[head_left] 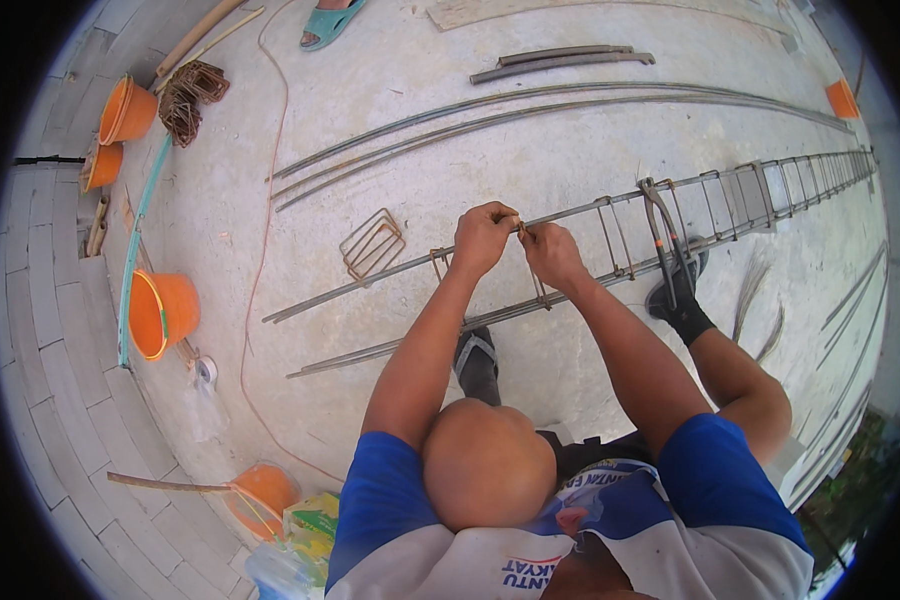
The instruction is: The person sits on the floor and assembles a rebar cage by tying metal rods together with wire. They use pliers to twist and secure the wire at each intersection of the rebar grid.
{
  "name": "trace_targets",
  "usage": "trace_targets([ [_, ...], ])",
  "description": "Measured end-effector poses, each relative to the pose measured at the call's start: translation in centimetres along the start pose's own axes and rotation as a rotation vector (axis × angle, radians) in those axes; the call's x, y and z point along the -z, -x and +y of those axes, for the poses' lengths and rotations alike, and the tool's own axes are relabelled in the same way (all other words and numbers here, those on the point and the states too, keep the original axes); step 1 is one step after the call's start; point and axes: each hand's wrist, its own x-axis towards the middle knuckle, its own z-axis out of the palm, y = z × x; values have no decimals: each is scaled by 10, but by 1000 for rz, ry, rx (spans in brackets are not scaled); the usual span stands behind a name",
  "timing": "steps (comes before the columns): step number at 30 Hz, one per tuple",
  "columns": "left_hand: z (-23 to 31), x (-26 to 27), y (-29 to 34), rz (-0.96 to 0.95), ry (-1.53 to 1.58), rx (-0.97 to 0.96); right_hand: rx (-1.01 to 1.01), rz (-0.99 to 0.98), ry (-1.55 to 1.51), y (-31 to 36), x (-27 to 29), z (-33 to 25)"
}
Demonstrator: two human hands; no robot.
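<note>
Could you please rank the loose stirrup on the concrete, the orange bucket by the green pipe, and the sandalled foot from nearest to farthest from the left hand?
1. Loose stirrup, just left of the left hand.
2. Sandalled foot, at the top edge.
3. Orange bucket, far left by the paving.

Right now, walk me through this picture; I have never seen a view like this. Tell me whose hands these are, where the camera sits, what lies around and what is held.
There is no machine here: a person works with two bare hands. The camera sits on that person's head and looks down, so the forearms rise from the lower edge and straight bars look bent near the rim.

The left hand and right hand meet at a long rebar cage lying on the concrete floor. The fingers pinch something thin at a joint, probably tie wire; it is too small to be sure. Pincers hang on the cage to the right.

Loose bars lie beyond, a lone stirrup to the left, with orange buckets along the paving. Another person's sandalled foot shows at the top.
</note>
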Motion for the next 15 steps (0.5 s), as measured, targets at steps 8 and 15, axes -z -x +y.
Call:
trace_targets([
  [8,9,-12,4,91,-257,-166,37,-10,30,-3,0,4],
  [15,5,-14,13,90,-279,-246,38,-76,66,-1,5,5],
])
